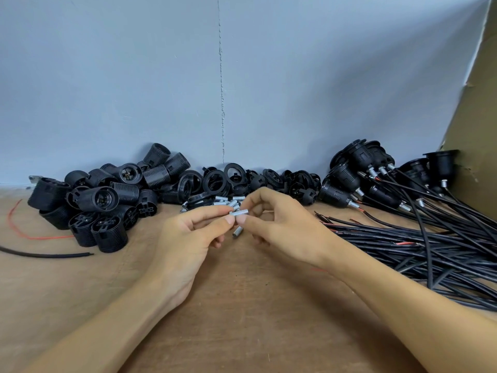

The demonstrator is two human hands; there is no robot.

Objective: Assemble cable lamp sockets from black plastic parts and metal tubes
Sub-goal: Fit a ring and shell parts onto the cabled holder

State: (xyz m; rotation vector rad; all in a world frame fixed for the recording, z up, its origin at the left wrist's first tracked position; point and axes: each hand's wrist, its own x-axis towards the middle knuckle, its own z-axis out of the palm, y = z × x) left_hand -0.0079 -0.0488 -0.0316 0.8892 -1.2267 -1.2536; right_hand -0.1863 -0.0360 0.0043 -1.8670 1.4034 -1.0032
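My left hand (188,235) and my right hand (271,222) meet over the middle of the wooden table (242,305). Between their thumbs and forefingers they pinch a short metal tube (238,212). Another tube (237,232) shows just below the fingers. Several loose metal tubes (228,202) lie behind the hands. A heap of threaded black socket bodies (105,200) sits at the left. Black rings and caps (242,179) lie along the wall.
Assembled sockets with black cables (403,189) are piled at the right, their cables (430,246) spreading across the table. A loose red wire (27,232) and a black cable piece (45,254) lie at the left. A cardboard panel (473,117) stands at the far right, and a grey wall (215,76) rises behind.
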